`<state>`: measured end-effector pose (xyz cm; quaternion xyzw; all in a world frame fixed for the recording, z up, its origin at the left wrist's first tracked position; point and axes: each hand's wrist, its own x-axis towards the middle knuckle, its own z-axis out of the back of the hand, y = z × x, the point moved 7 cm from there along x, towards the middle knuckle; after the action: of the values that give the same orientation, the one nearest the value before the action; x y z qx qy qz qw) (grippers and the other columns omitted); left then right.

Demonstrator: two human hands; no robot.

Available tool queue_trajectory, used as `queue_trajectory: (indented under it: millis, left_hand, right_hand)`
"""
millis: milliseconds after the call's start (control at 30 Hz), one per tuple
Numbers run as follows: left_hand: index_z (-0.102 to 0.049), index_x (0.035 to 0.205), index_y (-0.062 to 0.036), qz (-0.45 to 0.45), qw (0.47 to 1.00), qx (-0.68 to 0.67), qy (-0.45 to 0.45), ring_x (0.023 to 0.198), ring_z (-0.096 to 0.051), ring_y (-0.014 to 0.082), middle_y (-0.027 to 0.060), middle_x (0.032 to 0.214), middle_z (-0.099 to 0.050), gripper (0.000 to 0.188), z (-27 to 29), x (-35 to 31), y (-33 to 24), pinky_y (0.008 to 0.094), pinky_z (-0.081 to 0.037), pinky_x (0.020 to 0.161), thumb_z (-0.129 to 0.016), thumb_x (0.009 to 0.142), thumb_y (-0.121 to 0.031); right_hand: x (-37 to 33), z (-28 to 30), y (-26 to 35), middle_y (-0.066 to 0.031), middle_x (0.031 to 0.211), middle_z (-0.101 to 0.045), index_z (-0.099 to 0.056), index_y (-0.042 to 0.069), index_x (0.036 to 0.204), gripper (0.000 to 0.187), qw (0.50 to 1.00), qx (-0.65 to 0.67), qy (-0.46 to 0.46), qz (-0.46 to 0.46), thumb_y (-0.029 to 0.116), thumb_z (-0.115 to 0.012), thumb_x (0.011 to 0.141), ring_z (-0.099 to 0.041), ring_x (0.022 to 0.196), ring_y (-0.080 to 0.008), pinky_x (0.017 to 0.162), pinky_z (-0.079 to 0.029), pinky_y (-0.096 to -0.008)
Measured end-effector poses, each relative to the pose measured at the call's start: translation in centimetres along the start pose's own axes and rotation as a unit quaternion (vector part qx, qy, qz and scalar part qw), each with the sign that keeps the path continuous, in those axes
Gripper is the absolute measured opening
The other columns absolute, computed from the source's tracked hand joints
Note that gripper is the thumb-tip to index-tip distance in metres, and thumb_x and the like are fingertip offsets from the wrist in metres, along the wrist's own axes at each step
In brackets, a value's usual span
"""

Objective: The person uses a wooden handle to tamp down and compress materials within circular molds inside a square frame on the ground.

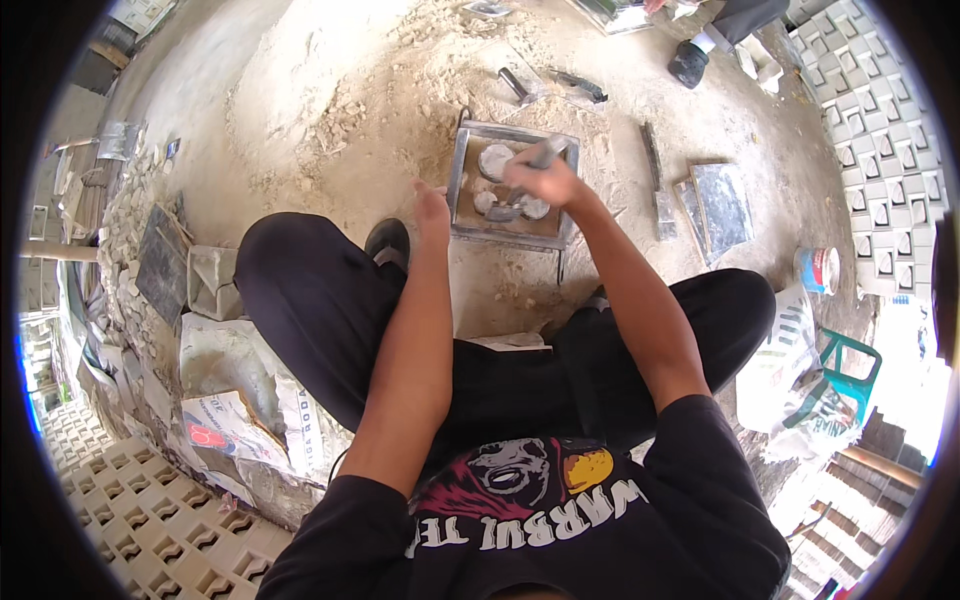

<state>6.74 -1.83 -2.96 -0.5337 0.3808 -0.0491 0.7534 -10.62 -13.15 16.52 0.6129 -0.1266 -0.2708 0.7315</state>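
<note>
Right hand [543, 180]: closed around a grey hand tool [549, 152], over the right half of the metal frame.
Left hand [432, 208]: beside the frame's left edge; the blur leaves me unable to tell whether its fingers are spread or drawn in, or whether they touch the metal.
Metal frame [510, 239]: flat on the floor, under the right hand and just right of the left one, with pale round patches [496, 161] set in brown, sandy material.
Floor [365, 60]: dusty, tan ground, crumbly and uneven, brightly lit ahead of the left hand where loose sand [305, 115] spreads.
Beyond the hands: a trowel [515, 85] and a dark-handled tool [580, 86] lie near each other; farther off to the right is another person's dark shoe [690, 64].
Right of the hands: a long flat bar [655, 180], then dark flat plates [722, 210]; farther out, a small bucket [818, 270], a green plastic stool [853, 375] and stacked pale blocks [880, 140].
Left of the hands: a dark panel [162, 260], a pale box-shaped block [214, 282] and rubble [113, 235]; nearer the body, crumpled sacks [235, 430] and more notched blocks [155, 510].
</note>
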Motion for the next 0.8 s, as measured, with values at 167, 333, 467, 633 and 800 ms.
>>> queue_trajectory:
  millis: [167,333,467,633,800]
  left_hand:
    - [-0.066,0.110,0.0018,-0.085,0.989,0.111,-0.038,0.111,-0.057,0.0381,0.0224,0.113,-0.064,0.083,-1.7,-3.2,-1.4,0.0432,-0.037,0.100,-0.012,0.096,-0.060]
    - [-0.055,0.129,-0.0012,0.045,0.982,0.183,0.005,0.126,-0.045,0.0404,0.0235,0.127,-0.056,0.083,-0.9,1.3,2.0,0.0426,-0.030,0.108,-0.011,0.095,-0.063]
    - [-0.042,0.137,0.0035,-0.081,0.995,0.057,0.011,0.134,-0.036,0.0357,0.0217,0.138,-0.046,0.085,-4.5,-1.0,-0.4,0.0378,-0.024,0.112,-0.011,0.095,-0.063]
    - [-0.037,0.140,0.0039,-0.040,0.980,-0.104,0.165,0.134,-0.039,0.0255,0.0151,0.141,-0.046,0.082,-5.0,-1.1,-1.7,0.0316,-0.022,0.113,-0.009,0.097,-0.060]
    - [-0.053,0.128,0.0034,-0.029,0.972,-0.153,0.179,0.125,-0.047,0.0278,0.0157,0.131,-0.055,0.079,-1.8,2.6,1.6,0.0344,-0.029,0.108,-0.009,0.099,-0.056]
  right_hand:
    - [-1.0,4.1,2.9,0.0004,0.055,-0.046,-0.049,0.010,0.058,0.044,0.955,0.174,-0.241,0.012,0.035,-0.061,0.091,-0.039,0.049,-0.0092,0.049,-0.034,-0.0286]
    - [0.2,1.5,7.4,0.0026,0.054,-0.040,-0.043,0.011,0.059,0.053,0.933,0.201,-0.297,0.042,0.049,-0.053,0.094,-0.037,0.050,-0.0082,0.051,-0.035,-0.0273]
    - [2.0,1.9,6.1,0.0001,0.057,-0.042,-0.046,0.009,0.064,0.049,0.917,0.199,-0.342,0.058,0.045,-0.053,0.096,-0.040,0.053,-0.0104,0.056,-0.042,-0.0295]
    - [5.2,2.4,6.2,0.0005,0.055,-0.044,-0.048,0.006,0.065,0.049,0.905,0.116,-0.403,0.070,0.045,-0.054,0.095,-0.043,0.050,-0.0091,0.048,-0.038,-0.0275]
    - [8.8,1.5,7.2,0.0010,0.054,-0.045,-0.049,0.005,0.066,0.050,0.907,0.086,-0.403,0.083,0.046,-0.054,0.095,-0.042,0.049,-0.0079,0.046,-0.036,-0.0263]
